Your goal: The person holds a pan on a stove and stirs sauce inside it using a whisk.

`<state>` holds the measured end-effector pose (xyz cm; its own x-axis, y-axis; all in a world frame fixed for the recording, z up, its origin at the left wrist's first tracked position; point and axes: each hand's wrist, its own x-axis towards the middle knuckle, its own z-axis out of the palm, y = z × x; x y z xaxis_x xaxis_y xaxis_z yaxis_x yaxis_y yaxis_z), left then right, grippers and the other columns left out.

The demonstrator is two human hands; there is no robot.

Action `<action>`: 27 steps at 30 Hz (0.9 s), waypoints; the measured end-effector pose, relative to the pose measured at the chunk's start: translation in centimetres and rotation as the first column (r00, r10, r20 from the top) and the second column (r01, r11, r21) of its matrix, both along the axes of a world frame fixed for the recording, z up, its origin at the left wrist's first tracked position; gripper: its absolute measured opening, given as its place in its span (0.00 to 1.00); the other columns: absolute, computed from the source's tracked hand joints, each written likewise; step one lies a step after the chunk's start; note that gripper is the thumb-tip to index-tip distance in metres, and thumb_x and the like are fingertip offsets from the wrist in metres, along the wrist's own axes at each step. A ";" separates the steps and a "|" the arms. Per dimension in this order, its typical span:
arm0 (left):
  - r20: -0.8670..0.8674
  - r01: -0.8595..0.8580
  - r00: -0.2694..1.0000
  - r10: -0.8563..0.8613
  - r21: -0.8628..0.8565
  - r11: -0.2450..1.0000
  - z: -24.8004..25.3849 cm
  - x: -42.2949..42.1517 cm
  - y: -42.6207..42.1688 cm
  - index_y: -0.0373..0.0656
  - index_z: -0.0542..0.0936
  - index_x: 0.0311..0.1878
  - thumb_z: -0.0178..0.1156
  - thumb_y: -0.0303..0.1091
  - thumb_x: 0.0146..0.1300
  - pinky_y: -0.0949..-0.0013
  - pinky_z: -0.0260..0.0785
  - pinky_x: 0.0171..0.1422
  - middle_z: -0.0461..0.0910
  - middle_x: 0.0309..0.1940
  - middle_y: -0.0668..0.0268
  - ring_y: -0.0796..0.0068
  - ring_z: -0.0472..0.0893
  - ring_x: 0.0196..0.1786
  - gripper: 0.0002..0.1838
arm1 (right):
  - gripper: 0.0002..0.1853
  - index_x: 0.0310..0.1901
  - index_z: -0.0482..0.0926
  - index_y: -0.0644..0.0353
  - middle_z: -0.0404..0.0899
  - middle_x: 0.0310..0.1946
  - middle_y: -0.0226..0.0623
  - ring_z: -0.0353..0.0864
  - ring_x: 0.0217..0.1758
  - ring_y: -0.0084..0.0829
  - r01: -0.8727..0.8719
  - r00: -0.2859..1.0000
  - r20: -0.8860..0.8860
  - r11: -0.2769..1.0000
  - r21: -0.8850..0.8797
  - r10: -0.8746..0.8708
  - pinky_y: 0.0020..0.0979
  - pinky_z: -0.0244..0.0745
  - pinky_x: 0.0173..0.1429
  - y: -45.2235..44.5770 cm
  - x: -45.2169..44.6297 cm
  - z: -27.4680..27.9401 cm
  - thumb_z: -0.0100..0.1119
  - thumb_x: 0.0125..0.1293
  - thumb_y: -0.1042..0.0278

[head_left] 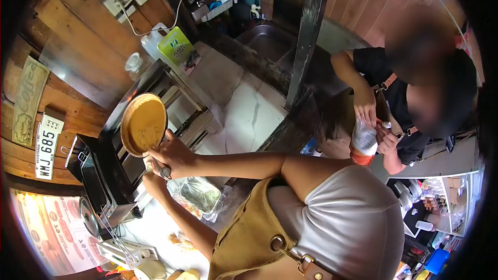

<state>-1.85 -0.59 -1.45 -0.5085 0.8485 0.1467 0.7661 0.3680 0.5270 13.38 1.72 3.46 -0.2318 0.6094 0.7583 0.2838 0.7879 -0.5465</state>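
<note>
A round pan (124,142) holds a thick orange-brown sauce, tilted toward the camera over the stove area. My right hand (175,156) is closed around the handle of a whisk (147,136), whose wires dip into the sauce. Just below it, my left hand (154,180) is closed on the pan handle, which is mostly hidden by my fingers. Both hands are close together at the pan's edge. A clear plastic-wrapped package (199,195) lies on the counter beside my left forearm.
A black grill-like appliance (101,176) stands beyond my left hand. Behind the pan are a green box (178,49) and a white marble-look counter (241,101). A dark post (309,36) rises near the sink (267,41). Another person (365,70) holds a bottle (364,142) with red contents.
</note>
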 end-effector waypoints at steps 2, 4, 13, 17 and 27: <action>-0.068 0.055 0.996 -0.051 0.059 0.997 -0.1 0.1 0.0 0.32 0.72 0.13 0.48 0.63 0.53 0.57 0.61 0.20 0.70 0.08 0.54 0.58 0.73 0.15 0.36 | 0.07 0.27 0.67 0.58 0.72 0.13 0.34 0.74 0.21 0.35 -0.014 0.999 0.034 0.999 -0.040 0.016 0.41 0.52 0.45 0.2 0.0 0.0 0.51 0.46 0.68; -0.039 0.031 0.999 -0.030 0.018 0.999 -0.8 -0.6 0.4 0.31 0.72 0.14 0.48 0.63 0.52 0.56 0.62 0.21 0.71 0.10 0.53 0.56 0.74 0.16 0.36 | 0.07 0.27 0.67 0.58 0.72 0.13 0.33 0.74 0.21 0.35 -0.030 0.997 0.069 0.996 -0.080 0.036 0.41 0.52 0.45 0.4 -0.1 -0.2 0.52 0.44 0.69; -0.210 0.119 0.971 -0.114 0.007 0.993 -2.4 -1.9 0.7 0.38 0.77 0.27 0.42 0.58 0.60 0.67 0.60 0.14 0.66 0.04 0.62 0.73 0.71 0.09 0.29 | 0.13 0.29 0.66 0.58 0.72 0.13 0.34 0.73 0.20 0.36 -0.056 0.998 -0.002 0.998 -0.007 0.056 0.41 0.51 0.45 0.6 -0.3 -0.7 0.55 0.39 0.68; -0.092 0.038 0.995 -0.041 -0.028 0.999 -1.5 -1.5 0.5 0.36 0.76 0.20 0.42 0.58 0.60 0.66 0.59 0.14 0.66 0.04 0.62 0.72 0.70 0.08 0.32 | 0.14 0.30 0.67 0.60 0.71 0.13 0.37 0.73 0.20 0.37 -0.023 0.999 0.024 1.000 -0.009 0.024 0.41 0.51 0.46 0.6 -0.9 -1.2 0.55 0.39 0.67; -0.041 0.018 0.999 -0.017 0.010 1.000 -0.3 -0.3 0.1 0.31 0.72 0.15 0.53 0.61 0.48 0.54 0.62 0.22 0.73 0.13 0.50 0.52 0.75 0.19 0.34 | 0.13 0.27 0.68 0.59 0.71 0.12 0.35 0.73 0.20 0.34 -0.068 0.994 0.080 0.988 -0.139 0.080 0.40 0.51 0.47 -0.2 -0.1 0.1 0.56 0.36 0.67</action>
<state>-2.10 -0.48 -1.72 -0.4868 0.8556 0.1758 0.7934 0.3490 0.4987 13.25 1.53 3.58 -0.3399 0.6844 0.6450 0.2777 0.7283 -0.6265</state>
